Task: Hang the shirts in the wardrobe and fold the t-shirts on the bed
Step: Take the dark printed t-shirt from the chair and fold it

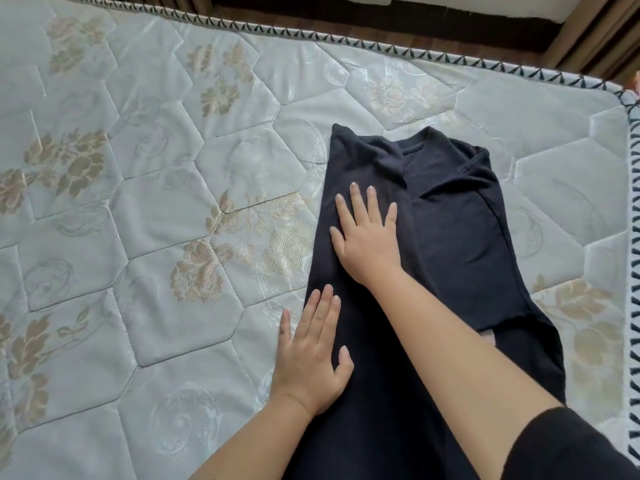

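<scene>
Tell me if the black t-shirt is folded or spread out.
The t-shirt is partly folded: both sides are turned in over the middle, leaving a narrow strip. Left hand and right hand rest flat on it.

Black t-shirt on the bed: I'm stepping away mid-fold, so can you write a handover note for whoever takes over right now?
Left grip: open, fingers flat across the left edge of the black fabric t-shirt and the bed beside it.
Right grip: open, palm pressing the t-shirt's middle.
T-shirt: lies lengthwise on the pale quilted floral mattress, near its right edge, collar pointing away.
Done: both sides appear folded inward into a long strip.
Left: fold it crosswise. No other garments or wardrobe in view.
</scene>
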Available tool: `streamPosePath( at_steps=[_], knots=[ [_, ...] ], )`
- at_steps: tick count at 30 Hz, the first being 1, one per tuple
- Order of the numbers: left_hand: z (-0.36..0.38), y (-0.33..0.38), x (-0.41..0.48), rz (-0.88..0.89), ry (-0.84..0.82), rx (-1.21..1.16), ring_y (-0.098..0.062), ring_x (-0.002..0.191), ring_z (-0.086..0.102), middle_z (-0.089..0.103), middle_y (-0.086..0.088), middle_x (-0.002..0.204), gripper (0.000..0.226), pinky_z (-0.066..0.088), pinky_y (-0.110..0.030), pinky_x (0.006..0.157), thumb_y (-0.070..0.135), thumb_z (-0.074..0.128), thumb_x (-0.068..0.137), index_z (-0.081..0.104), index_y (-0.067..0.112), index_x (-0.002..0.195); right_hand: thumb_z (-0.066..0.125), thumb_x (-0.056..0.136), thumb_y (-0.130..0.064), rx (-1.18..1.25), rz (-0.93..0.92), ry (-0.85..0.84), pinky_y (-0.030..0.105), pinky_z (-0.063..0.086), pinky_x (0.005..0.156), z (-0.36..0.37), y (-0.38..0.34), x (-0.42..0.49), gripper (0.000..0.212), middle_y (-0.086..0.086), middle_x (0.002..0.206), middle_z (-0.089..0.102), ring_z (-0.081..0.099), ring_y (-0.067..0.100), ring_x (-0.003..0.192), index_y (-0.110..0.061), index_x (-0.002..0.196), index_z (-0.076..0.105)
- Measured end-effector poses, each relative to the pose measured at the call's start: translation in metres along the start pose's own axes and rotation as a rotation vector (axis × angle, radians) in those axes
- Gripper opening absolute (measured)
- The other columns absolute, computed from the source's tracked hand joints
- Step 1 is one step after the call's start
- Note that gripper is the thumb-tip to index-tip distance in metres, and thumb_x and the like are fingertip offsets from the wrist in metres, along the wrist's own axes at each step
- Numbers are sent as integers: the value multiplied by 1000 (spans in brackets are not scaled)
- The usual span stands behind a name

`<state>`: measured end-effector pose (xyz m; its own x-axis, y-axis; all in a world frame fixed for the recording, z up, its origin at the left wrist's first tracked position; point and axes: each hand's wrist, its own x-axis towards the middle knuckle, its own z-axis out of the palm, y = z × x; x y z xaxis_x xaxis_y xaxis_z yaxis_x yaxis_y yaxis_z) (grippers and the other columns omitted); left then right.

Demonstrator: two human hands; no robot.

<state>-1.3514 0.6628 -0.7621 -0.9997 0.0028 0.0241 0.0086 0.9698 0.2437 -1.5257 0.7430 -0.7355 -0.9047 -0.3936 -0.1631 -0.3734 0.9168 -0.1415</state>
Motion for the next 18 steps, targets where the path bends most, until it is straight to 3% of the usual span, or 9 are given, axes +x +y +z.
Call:
streamPosePath(
  at_steps=[3, 5, 7, 11, 18],
  knots=[
    [0, 0, 2, -3, 4, 3, -10, 144, 12, 27, -1, 153, 72, 15, -47, 110, 38, 40, 77, 30, 15, 144, 12, 96, -41, 17, -29, 35, 52, 6, 115, 9, 5, -34, 60, 6, 159, 2, 2, 28, 146, -17, 151, 11],
    [-1, 0, 1, 3, 6, 2, -12, 142, 19, 28, -1, 153, 71, 14, -47, 109, 38, 40, 77, 30, 15, 144, 20, 91, -39, 27, -17, 132, 52, 28, 109, 16, 5, -59, 61, 11, 152, 30, 30, 31, 140, -13, 144, 37],
    [-1, 0, 1, 6, 13, -6, -13, 140, 21, 28, -1, 153, 71, 12, -47, 110, 38, 39, 78, 29, 16, 144, 30, 88, -38, 38, 1, 193, 50, 34, 105, 27, 7, -85, 58, 11, 145, 43, 41, 31, 133, -12, 136, 49],
    [-1, 0, 1, 10, 32, -3, -14, 139, 23, 33, -3, 151, 69, 16, -53, 108, 38, 38, 78, 36, 13, 142, 33, 86, -41, 37, 21, 218, 55, 35, 103, 39, 5, -136, 60, 7, 146, 43, 29, 24, 135, -12, 135, 50],
    [-6, 2, 0, 1, 26, -30, -12, 140, 23, 29, -1, 152, 69, 21, -54, 108, 39, 32, 80, 38, 12, 143, 33, 86, -46, 13, 93, 161, 60, 36, 99, 48, 2, -191, 63, 5, 149, 39, 28, 24, 137, -14, 140, 40]
  ],
)
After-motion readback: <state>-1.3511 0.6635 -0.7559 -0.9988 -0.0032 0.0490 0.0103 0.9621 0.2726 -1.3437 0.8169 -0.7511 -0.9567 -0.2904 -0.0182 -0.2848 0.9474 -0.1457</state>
